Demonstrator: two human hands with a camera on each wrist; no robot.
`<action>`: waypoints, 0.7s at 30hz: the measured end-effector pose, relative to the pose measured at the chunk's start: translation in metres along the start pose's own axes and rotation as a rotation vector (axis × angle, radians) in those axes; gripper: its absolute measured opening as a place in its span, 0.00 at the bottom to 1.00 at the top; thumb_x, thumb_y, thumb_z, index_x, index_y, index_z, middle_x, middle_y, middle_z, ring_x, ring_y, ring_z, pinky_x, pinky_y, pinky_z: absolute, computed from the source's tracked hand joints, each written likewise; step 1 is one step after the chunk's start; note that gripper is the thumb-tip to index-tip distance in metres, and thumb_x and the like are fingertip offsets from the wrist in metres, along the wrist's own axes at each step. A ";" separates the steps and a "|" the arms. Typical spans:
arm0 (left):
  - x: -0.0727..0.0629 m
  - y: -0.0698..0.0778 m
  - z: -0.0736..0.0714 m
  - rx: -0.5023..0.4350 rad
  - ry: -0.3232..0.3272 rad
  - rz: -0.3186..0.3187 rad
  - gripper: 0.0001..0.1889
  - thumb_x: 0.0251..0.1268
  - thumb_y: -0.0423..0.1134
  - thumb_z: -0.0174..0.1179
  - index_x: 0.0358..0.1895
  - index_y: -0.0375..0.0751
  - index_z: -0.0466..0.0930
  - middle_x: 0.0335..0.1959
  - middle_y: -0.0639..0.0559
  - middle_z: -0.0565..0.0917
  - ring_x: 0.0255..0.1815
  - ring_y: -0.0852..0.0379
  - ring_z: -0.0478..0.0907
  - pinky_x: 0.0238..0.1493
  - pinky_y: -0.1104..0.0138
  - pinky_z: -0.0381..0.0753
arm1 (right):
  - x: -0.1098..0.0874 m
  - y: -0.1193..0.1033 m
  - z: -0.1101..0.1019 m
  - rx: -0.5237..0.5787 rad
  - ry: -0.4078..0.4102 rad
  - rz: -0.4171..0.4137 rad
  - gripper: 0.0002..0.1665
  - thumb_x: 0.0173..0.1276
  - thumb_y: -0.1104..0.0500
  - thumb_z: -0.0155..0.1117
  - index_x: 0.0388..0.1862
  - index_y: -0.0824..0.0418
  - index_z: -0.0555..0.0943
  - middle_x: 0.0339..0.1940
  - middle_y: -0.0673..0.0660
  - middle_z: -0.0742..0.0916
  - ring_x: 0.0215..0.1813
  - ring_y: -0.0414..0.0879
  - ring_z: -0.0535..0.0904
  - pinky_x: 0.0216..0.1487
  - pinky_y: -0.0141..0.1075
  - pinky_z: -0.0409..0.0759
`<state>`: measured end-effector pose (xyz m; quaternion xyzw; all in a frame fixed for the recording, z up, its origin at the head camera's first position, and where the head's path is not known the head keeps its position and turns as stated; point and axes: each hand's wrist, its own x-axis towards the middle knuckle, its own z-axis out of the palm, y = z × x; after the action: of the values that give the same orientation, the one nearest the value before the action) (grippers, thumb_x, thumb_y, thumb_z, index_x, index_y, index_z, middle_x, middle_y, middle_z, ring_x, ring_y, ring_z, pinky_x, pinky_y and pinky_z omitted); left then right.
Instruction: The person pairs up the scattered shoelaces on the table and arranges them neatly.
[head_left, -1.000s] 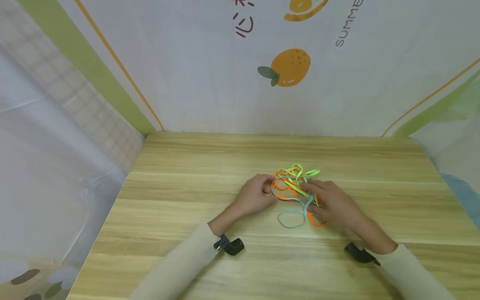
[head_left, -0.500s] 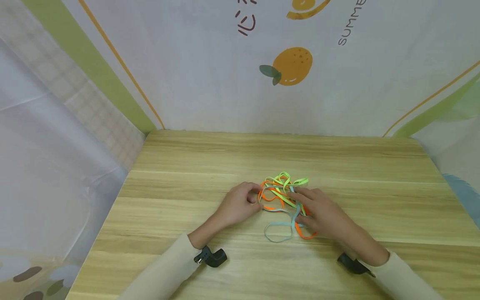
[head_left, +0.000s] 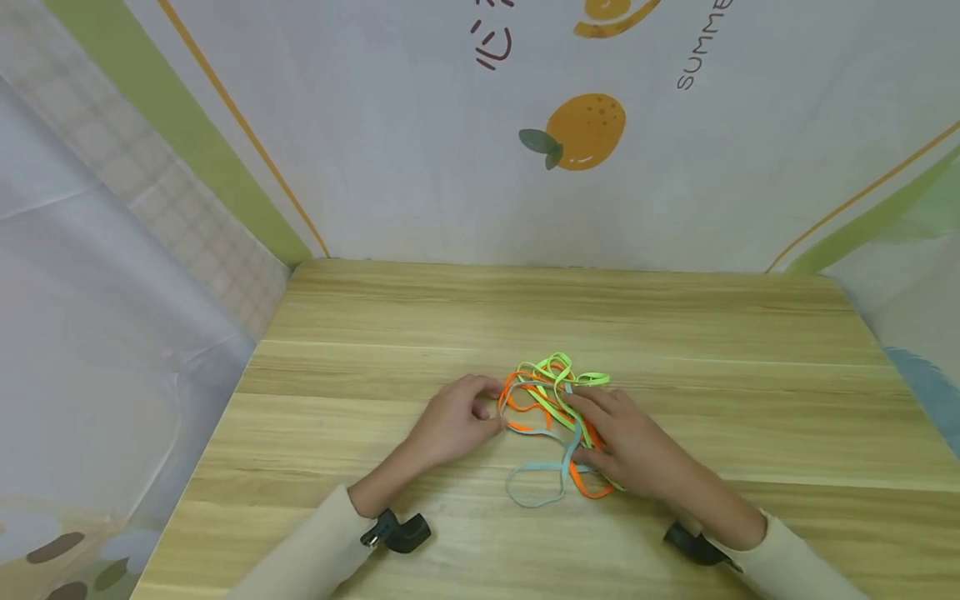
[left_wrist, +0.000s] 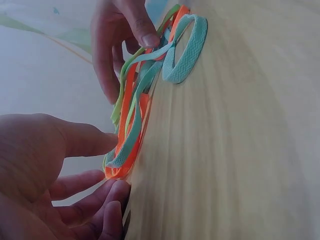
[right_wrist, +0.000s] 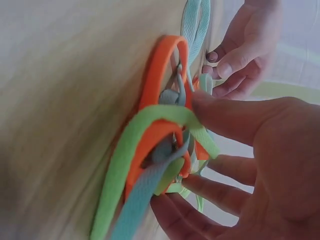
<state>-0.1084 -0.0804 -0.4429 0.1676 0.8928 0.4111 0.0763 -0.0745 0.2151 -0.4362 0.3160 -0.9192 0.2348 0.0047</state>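
Note:
A tangle of flat shoelaces lies on the wooden table: a light blue lace (head_left: 567,457), an orange lace (head_left: 595,495) and a yellow-green lace (head_left: 596,379). My left hand (head_left: 457,421) holds the left end of the bundle between thumb and fingers, as the left wrist view shows with the orange loop (left_wrist: 131,157). On the right side, my right hand (head_left: 633,442) has its thumb and fingers around the laces. A light blue loop (left_wrist: 192,50) sticks out toward the front. The bundle's far-right part is partly hidden under my right hand.
The wooden table (head_left: 375,333) reaches back to a white printed cloth (head_left: 420,167) hanging behind it. Another cloth (head_left: 112,292) hangs along the left side. Black wrist cameras sit at the left cuff (head_left: 397,533) and right cuff (head_left: 693,546).
Both hands and the shoelaces have moved together to the left and toward the front of the table. The bundle keeps much the same shape. The head view has shifted slightly.

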 end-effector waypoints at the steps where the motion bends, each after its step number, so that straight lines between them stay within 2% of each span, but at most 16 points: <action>1: -0.002 0.000 -0.001 0.000 0.002 -0.002 0.22 0.65 0.35 0.79 0.61 0.39 0.88 0.55 0.50 0.89 0.40 0.60 0.84 0.44 0.64 0.82 | 0.000 -0.001 0.001 -0.003 0.003 -0.006 0.49 0.67 0.55 0.86 0.81 0.66 0.73 0.78 0.65 0.78 0.73 0.66 0.76 0.70 0.62 0.78; 6: -0.010 -0.003 -0.006 0.010 0.014 -0.010 0.20 0.65 0.35 0.79 0.59 0.40 0.89 0.52 0.52 0.89 0.39 0.61 0.83 0.42 0.64 0.82 | -0.002 -0.010 0.003 0.001 0.000 -0.023 0.49 0.67 0.54 0.85 0.80 0.69 0.73 0.78 0.66 0.78 0.73 0.66 0.76 0.70 0.62 0.77; 9: -0.012 -0.005 -0.007 0.032 0.022 0.010 0.18 0.65 0.36 0.78 0.57 0.41 0.90 0.49 0.53 0.89 0.37 0.62 0.83 0.41 0.64 0.81 | -0.003 -0.013 0.003 -0.002 -0.015 -0.023 0.47 0.69 0.54 0.84 0.80 0.70 0.73 0.78 0.67 0.78 0.73 0.66 0.76 0.70 0.61 0.78; 13: -0.011 -0.006 -0.006 0.062 0.045 0.045 0.14 0.66 0.37 0.77 0.53 0.42 0.91 0.46 0.52 0.89 0.35 0.63 0.82 0.39 0.63 0.81 | -0.003 -0.013 0.001 -0.047 -0.014 0.008 0.46 0.69 0.51 0.84 0.79 0.65 0.75 0.77 0.62 0.80 0.68 0.60 0.79 0.65 0.56 0.82; 16: -0.007 -0.006 -0.004 0.088 0.063 0.054 0.12 0.67 0.40 0.76 0.51 0.44 0.91 0.44 0.54 0.89 0.34 0.63 0.81 0.38 0.63 0.80 | -0.002 -0.011 -0.003 -0.082 0.005 0.033 0.43 0.67 0.48 0.86 0.75 0.61 0.78 0.72 0.57 0.83 0.64 0.56 0.81 0.61 0.52 0.84; 21: -0.002 -0.007 0.000 0.157 0.081 0.047 0.09 0.66 0.42 0.76 0.45 0.47 0.90 0.38 0.57 0.85 0.33 0.62 0.78 0.33 0.63 0.78 | 0.002 -0.008 -0.012 -0.108 0.027 0.030 0.33 0.67 0.49 0.86 0.66 0.58 0.84 0.61 0.54 0.88 0.57 0.54 0.84 0.56 0.51 0.86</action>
<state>-0.1082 -0.0852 -0.4479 0.1770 0.9204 0.3482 0.0170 -0.0729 0.2135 -0.4216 0.2983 -0.9350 0.1893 0.0308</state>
